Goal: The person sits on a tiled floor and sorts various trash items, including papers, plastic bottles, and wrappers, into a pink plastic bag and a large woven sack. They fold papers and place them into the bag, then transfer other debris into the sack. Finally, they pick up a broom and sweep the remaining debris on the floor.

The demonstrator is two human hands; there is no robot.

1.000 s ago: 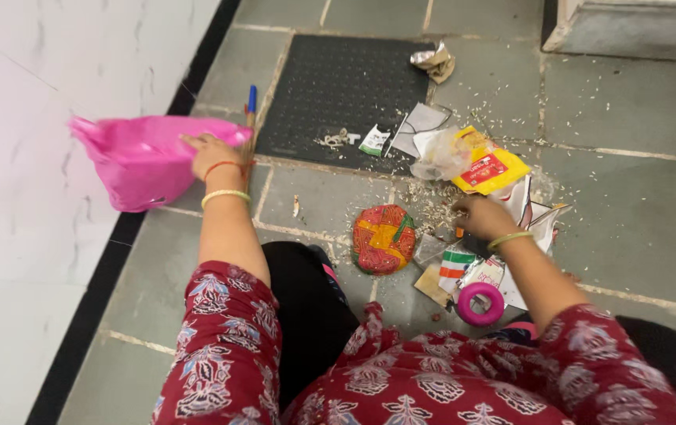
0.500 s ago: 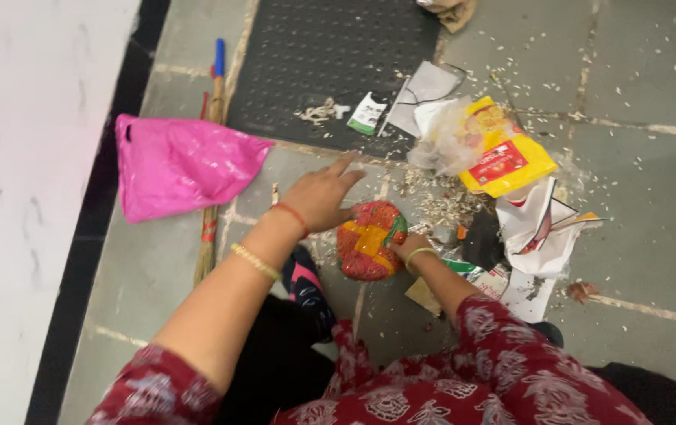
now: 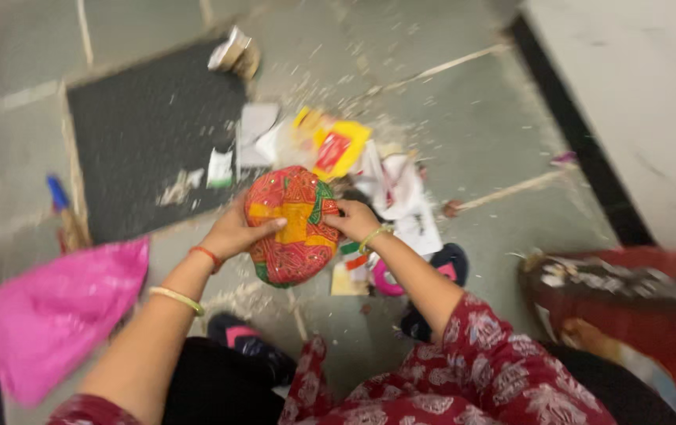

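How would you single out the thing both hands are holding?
Start at the dark floor mat; the litter pile lies along its right edge. Just in front of that pile, the left hand and right hand grip a rounded cloth bundle. Its red, orange and green pattern differs from the flat paper scraps nearby.

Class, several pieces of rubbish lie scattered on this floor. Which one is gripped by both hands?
The round red, orange and green patterned packet, gripped by the left hand and right hand; the others lie untouched.
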